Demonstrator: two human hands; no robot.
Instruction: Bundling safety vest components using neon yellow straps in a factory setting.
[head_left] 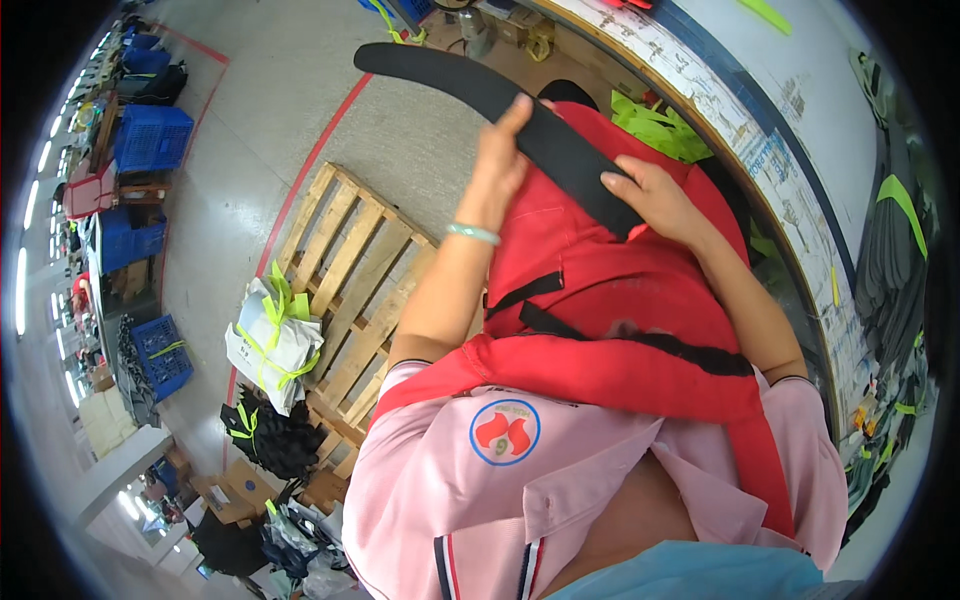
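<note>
Hands [575, 170] on black strip [500, 100]

Wooden pallet [350, 280] on the floor, tied white bundle [270, 345], blue crates [152, 138] beyond.

Fabric bag [610, 290] sits dead centre against the person's chest, with the long strip [500, 100] lying across its top toward eleven o'clock. Pallet [350, 280] on the floor at nine, tied bundle [272, 345] at its eight o'clock edge; table [800, 130] sweeps round at two.

Right hand [655, 195] fingers hidden under black strap [500, 100]; left palm unseen.
</note>
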